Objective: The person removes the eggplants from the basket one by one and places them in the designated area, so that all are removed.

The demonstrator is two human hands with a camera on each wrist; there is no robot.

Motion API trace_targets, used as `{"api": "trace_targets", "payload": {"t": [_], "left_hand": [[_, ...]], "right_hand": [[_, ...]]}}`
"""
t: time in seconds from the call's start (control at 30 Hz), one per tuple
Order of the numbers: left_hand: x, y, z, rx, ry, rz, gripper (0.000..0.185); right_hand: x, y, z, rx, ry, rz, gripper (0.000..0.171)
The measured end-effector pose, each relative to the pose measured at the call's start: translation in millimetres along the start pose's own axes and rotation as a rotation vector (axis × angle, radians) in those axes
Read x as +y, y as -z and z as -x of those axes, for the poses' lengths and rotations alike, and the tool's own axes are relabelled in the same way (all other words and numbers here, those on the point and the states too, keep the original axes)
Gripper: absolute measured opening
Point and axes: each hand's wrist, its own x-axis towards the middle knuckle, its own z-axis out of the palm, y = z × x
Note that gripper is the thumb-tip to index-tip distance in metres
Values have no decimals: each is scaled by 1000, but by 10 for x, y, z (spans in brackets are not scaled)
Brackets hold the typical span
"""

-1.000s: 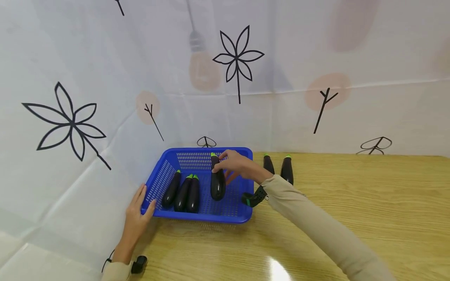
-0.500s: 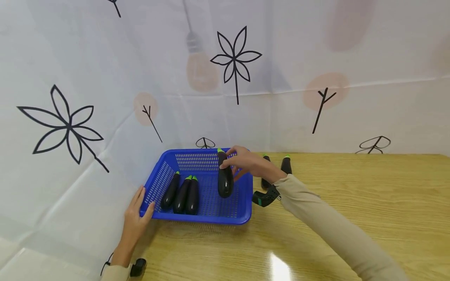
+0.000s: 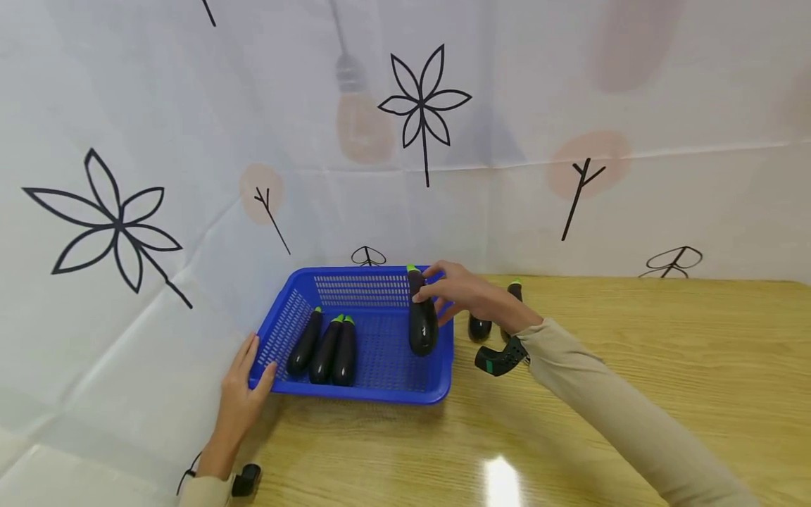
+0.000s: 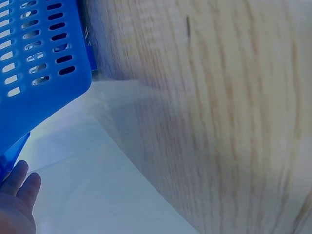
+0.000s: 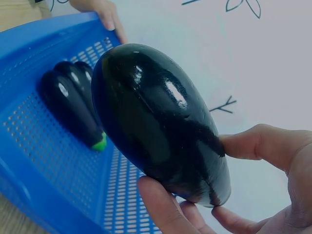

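My right hand (image 3: 457, 287) pinches a dark, glossy eggplant (image 3: 422, 324) near its green-tipped end. The eggplant is tilted over the right side of a blue slotted plastic basket (image 3: 355, 396). In the right wrist view, thumb and fingers press the narrow part of the eggplant (image 5: 151, 112) from both sides. Three more eggplants (image 3: 305, 343) lie side by side in the basket's left part. My left hand (image 3: 241, 387) rests at the basket's front left corner, fingers extended along the rim and thumb apart. The left wrist view shows its fingertips beside the blue wall (image 4: 44, 97).
On the wood-grain table (image 3: 393, 458), right of the basket, lie two more eggplants (image 3: 479, 329), partly covered by my right hand and wrist. A white cloth (image 3: 519, 211) printed with leaves hangs behind and to the left, close to the basket.
My right hand has shifted rightward with the eggplant, from the basket's middle toward its right wall. The left hand stays at the same corner, and the other eggplants lie as before.
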Motion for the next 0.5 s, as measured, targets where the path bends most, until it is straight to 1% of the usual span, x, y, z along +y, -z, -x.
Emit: {"api": "trace_targets", "payload": {"t": [0.17, 0.3, 0.5], "left_hand": [[-14, 15, -2, 15, -5, -10, 60], [-16, 10, -6, 14, -20, -12, 60], [4, -4, -4, 12, -25, -4, 60]], "right_hand": [[28, 84, 73, -1, 18, -3, 64], [56, 169, 148, 7, 31, -3, 66], [128, 293, 239, 24, 44, 7, 65]]}}
